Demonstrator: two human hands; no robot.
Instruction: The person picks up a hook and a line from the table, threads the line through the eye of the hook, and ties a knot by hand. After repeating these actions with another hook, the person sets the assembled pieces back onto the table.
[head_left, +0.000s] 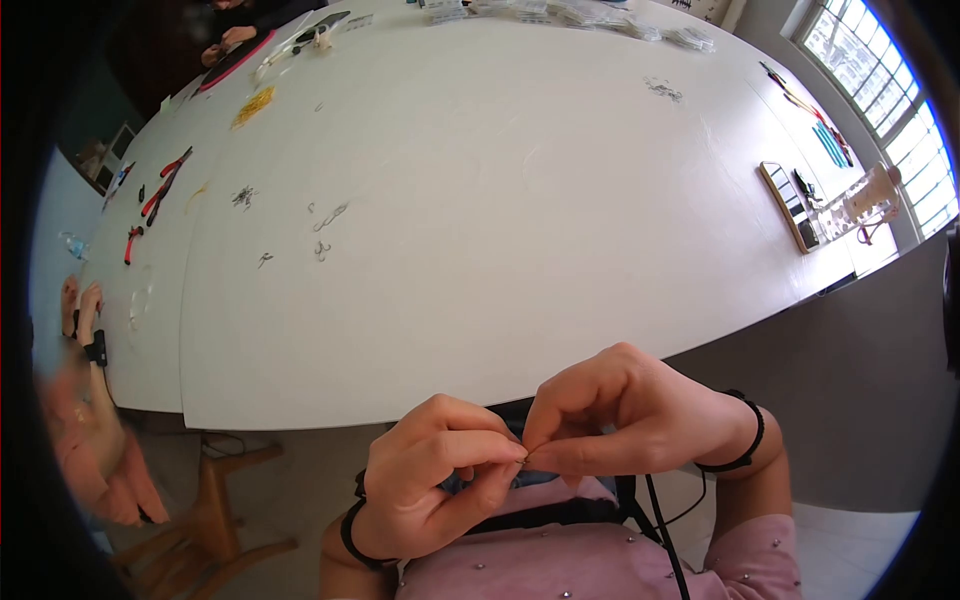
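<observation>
Left hand (425, 475) and right hand (625, 420) are closely pinching a bit (524, 461) (too tiny to identify). Either pinch slackening — that would be risking a drop.

Tiny dark piece (524, 461) between my fingertips (512, 451), too small to identify; black-clothed person (268, 12) cut off by top edge

Wears a pink top (530, 565), sprinkled with small, round studs (480, 567) of shiny, metallic look. Has on the right side a loose sleeve (755, 555), in same pink and with same studs. Carries a thin, black band (349, 535) around the left wrist (378, 528), and another black band (757, 437), with a small, lumpy part at its upper edge, around the right wrist (733, 428). Shows at the lap some blue cloth (455, 484), perhaps denim.
</observation>
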